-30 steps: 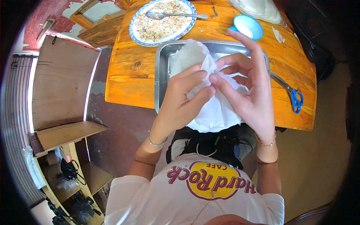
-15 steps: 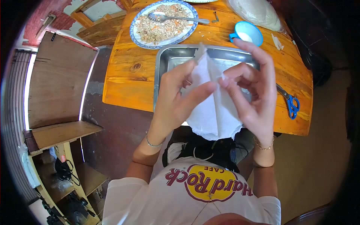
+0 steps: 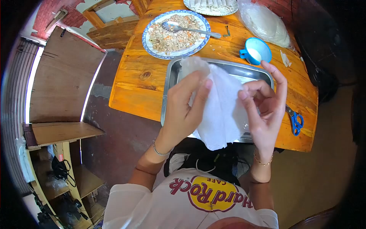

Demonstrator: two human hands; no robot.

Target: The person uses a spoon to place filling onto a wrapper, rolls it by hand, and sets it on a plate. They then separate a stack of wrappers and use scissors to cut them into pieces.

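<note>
A thin white spring roll wrapper (image 3: 223, 108) hangs in front of me, above a metal tray (image 3: 164, 110). My left hand (image 3: 187, 101) pinches its upper left part between thumb and fingers, where the sheet folds over. At the right edge of the sheet, my right hand (image 3: 265, 103) has its thumb and a curled finger closed on the wrapper, with the index finger raised. Much of the tray is hidden behind the sheet and my hands.
Beyond the tray stands an oval plate (image 3: 146, 44) of minced filling (image 3: 171, 40) with a spoon (image 3: 194, 30). Rolled wrappers (image 3: 211, 4) lie on another plate. A blue cup (image 3: 244, 54), a plastic-wrapped white stack (image 3: 265, 24) and blue-handled scissors (image 3: 296, 124) are on the right.
My right hand has moved away from my left, and the wrapper's middle fold has opened into a flatter sheet. The view has shifted, showing more of the far plate of rolls.
</note>
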